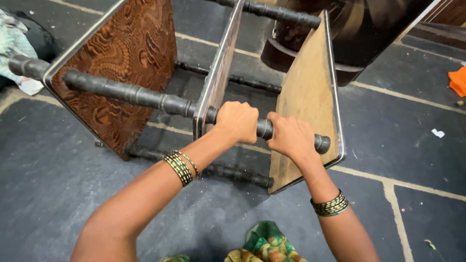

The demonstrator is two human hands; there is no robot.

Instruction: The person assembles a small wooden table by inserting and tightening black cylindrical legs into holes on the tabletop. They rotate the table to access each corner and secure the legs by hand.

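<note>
Two hands hold one dark round pole [145, 97] of a wooden rack lying on its side. The left hand [238, 121] wraps around the pole. The right hand [291, 137] grips it just beside, near the pole's end. The pole goes through three flat boards. The left board [121, 63] has swirly brown patterns. The floor [48, 184] is dark grey stone.

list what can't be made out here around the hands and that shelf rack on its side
Head view only:
- Dark turned rod: the stretch under the left hand and right hand is covered by the fingers.
- Far rods: the top frame edge and the shelf boards cut them off.
- Dark glossy furniture: mostly out of frame, kind unclear.
- Orange item: clipped by the right edge.
</note>
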